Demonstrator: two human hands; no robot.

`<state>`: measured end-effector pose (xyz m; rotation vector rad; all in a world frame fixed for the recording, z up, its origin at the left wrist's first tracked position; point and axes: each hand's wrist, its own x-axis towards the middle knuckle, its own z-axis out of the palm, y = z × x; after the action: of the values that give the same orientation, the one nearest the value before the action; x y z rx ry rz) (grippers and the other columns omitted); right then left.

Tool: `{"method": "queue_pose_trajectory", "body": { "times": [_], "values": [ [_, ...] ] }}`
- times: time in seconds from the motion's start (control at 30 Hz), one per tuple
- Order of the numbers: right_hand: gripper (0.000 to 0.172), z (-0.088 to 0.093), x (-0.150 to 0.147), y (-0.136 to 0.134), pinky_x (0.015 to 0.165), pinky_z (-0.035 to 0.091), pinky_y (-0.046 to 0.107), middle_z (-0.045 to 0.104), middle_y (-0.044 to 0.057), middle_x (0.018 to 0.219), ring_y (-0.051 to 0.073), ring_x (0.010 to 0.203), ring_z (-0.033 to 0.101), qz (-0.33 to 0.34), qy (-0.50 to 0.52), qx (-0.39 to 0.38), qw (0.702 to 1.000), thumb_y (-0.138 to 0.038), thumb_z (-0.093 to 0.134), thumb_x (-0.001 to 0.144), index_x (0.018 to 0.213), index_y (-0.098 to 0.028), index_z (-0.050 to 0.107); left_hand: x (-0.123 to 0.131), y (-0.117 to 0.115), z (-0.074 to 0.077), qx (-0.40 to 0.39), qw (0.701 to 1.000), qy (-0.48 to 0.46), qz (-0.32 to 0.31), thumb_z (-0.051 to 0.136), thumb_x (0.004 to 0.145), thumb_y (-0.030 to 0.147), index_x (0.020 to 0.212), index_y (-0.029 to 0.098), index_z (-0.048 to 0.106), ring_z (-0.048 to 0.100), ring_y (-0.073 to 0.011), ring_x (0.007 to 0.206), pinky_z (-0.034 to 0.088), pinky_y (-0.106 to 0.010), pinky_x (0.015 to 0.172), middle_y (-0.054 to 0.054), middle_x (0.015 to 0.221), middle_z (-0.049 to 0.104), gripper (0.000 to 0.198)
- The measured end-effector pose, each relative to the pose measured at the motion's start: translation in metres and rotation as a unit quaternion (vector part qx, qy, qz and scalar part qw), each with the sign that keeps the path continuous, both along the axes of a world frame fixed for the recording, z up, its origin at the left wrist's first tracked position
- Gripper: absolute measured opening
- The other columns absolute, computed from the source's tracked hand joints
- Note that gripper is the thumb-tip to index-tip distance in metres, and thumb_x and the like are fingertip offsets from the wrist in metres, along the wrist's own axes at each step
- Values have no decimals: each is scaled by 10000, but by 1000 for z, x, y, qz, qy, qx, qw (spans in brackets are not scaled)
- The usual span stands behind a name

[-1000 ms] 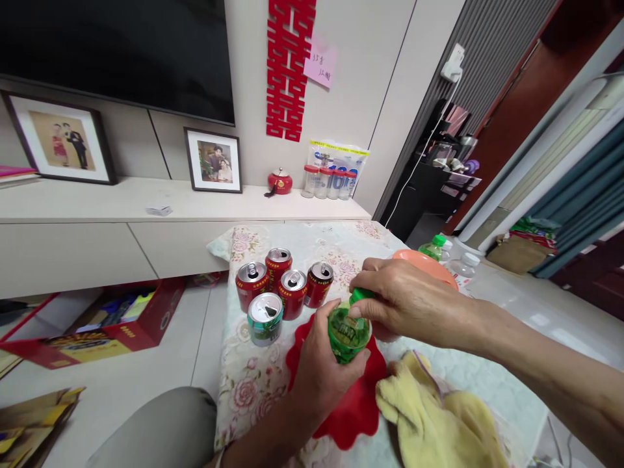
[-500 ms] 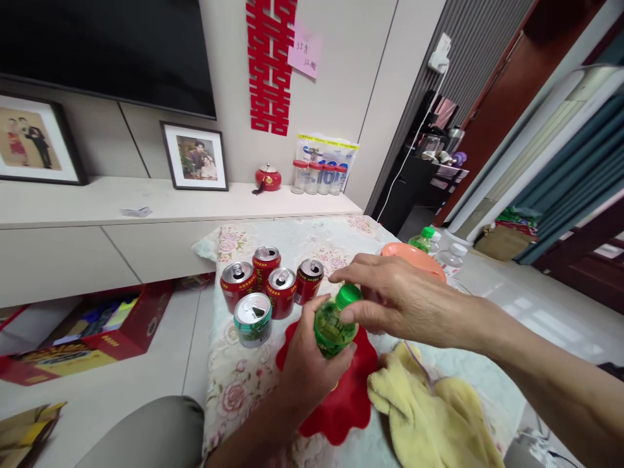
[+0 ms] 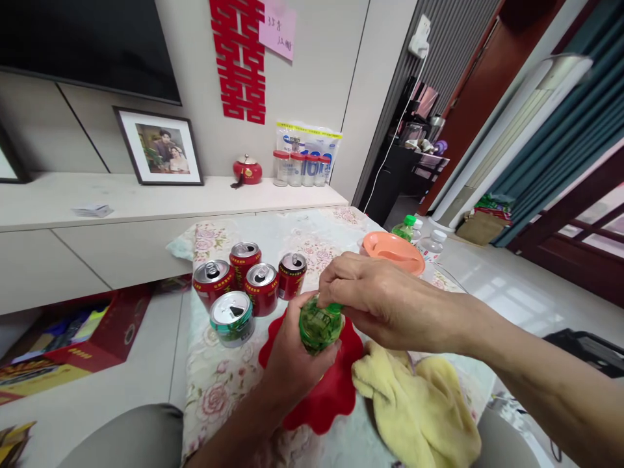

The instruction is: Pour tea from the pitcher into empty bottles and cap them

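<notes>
A green plastic bottle (image 3: 318, 327) is held over a red scalloped mat (image 3: 336, 400). My left hand (image 3: 292, 354) wraps round the bottle's body. The fingers of my right hand (image 3: 373, 296) are closed on its green cap (image 3: 332, 308), which they mostly cover. Left of the bottle stand several opened drink cans: red ones, such as the can (image 3: 262, 290) nearest the middle, and a green and silver can (image 3: 232, 318) in front. A crumpled yellow cloth (image 3: 419, 409) lies right of the mat.
An orange dish (image 3: 394, 250) sits on the flowered tablecloth (image 3: 214, 396) beyond my right hand. Behind it stand a green-capped bottle (image 3: 405, 227) and a clear bottle (image 3: 431, 247). A white cabinet (image 3: 180, 207) with a framed photo (image 3: 164, 153) and jars runs along the wall.
My right hand's fingers have closed over the green cap, where they were spread around it before. The whole view has shifted, so the scene sits further left.
</notes>
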<state>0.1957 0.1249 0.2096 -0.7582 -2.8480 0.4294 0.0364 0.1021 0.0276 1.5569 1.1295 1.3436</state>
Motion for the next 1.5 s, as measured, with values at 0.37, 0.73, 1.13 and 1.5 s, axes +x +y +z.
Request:
{"method": "queue_pose_trajectory", "body": {
  "times": [0.37,0.73,1.13,1.5],
  "values": [
    [252,-4,-3,-8,801,491,322,652,103,1085,194,948,581,-40,-39,22,998,9,491,861,924,-169,658,1,-2,2,2,1000,11,-2,732,731,251,1248,226,484,686,-260,1067,579,-418,904,-76,1196,672,574],
    [243,-10,-1,-6,665,421,321,643,81,965,166,750,548,-95,-76,64,990,-249,508,1041,996,-157,729,4,1,-2,-28,999,-18,-29,738,735,265,1262,223,463,701,-253,1017,582,-400,864,-78,1183,677,596],
    [300,-13,12,-9,830,532,338,694,139,1092,197,981,618,11,95,74,993,16,494,940,1104,-98,718,2,1,3,-30,1000,-2,-7,728,727,281,1220,240,459,678,-228,966,567,-378,846,-44,1123,655,563],
    [164,-86,85,-44,704,553,271,727,36,1045,164,893,692,-262,285,-112,915,-306,785,892,1040,-252,736,0,4,6,-74,997,-36,9,758,695,313,1250,230,442,687,-210,919,575,-373,853,-29,1065,659,644]
  ]
}}
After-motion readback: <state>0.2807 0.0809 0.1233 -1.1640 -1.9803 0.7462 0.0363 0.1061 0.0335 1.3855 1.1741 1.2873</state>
